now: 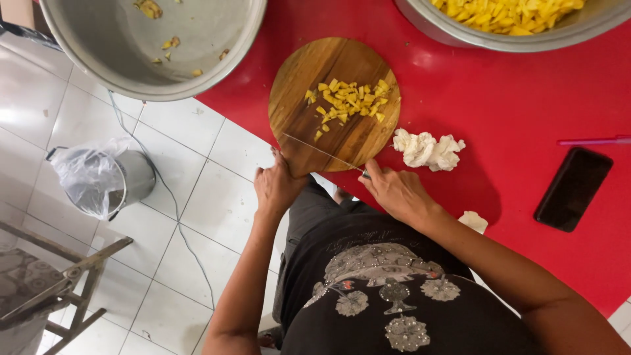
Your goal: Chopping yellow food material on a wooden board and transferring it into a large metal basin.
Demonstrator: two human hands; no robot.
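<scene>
A round wooden cutting board (309, 72) lies at the edge of a red table (499, 112), with a pile of small yellow diced pieces (348, 102) on it. My right hand (394, 190) grips the handle of a knife (322, 151), whose thin blade lies across the near part of the board. My left hand (276, 187) holds the board's near edge, where it overhangs the table edge.
A large metal basin (217, 59) with a few yellow scraps stands at the upper left. Another basin (460, 33) full of yellow dice is at the top right. Crumpled white tissue (427, 150), a black phone (573, 189), a pink pen (595, 141), a bin with a plastic liner (98, 177).
</scene>
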